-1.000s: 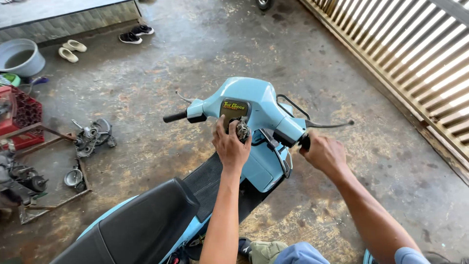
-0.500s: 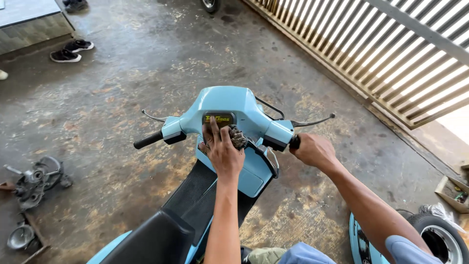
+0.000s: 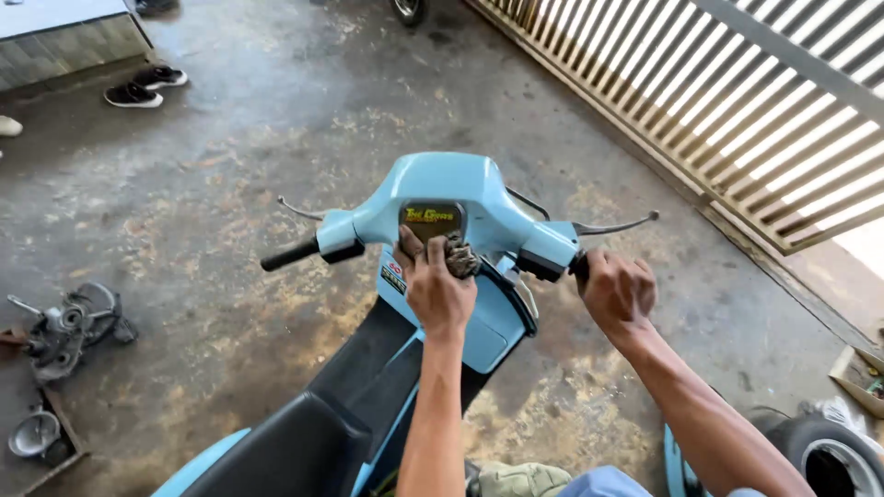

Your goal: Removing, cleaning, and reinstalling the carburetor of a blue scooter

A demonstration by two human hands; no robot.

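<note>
A light blue scooter (image 3: pixel 479 198) stands on a stained concrete floor, its handlebar turned toward me and its black seat (image 3: pixel 304 442) at the bottom. My left hand (image 3: pixel 435 287) presses a dirty wadded rag (image 3: pixel 459 255) against the panel just below the headset. My right hand (image 3: pixel 615 290) is wrapped around the right handlebar grip, under the brake lever (image 3: pixel 617 224). The left black grip (image 3: pixel 287 255) is free.
Engine parts (image 3: pixel 64 327) and a metal cup (image 3: pixel 32 434) lie on the floor at left. A pair of black shoes (image 3: pixel 143 86) sits at the far left. A slatted gate (image 3: pixel 737 101) runs along the right. A tyre (image 3: pixel 824 451) lies at bottom right.
The view has shifted slightly, so the scooter sits a little further right. My left hand stays on the rag under the headset; my right hand still holds the grip.
</note>
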